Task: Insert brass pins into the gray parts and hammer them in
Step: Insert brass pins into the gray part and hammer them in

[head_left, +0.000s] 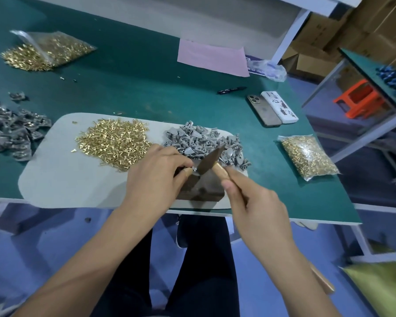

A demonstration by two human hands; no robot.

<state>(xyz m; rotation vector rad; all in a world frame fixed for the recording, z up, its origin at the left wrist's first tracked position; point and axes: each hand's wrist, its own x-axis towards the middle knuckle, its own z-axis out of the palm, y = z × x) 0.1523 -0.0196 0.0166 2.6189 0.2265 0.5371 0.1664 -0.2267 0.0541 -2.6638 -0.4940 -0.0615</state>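
My left hand (157, 175) pinches a small gray part with a pin against a dark metal block (206, 191) near the table's front edge; the part is mostly hidden by my fingers. My right hand (254, 202) grips the wooden handle of a small hammer (209, 162), whose dark head sits just right of my left fingertips, over the block. A heap of loose brass pins (112, 141) and a heap of gray parts (206, 141) lie on the gray mat (66, 179) behind my hands.
A pile of darker gray parts (12, 131) lies at the left edge. Bags of brass pins sit far left (48, 51) and right (309, 155). Two phones (272, 109), a black pen (231, 90) and pink paper (213, 57) lie farther back. An orange stool (357, 99) stands beyond the table.
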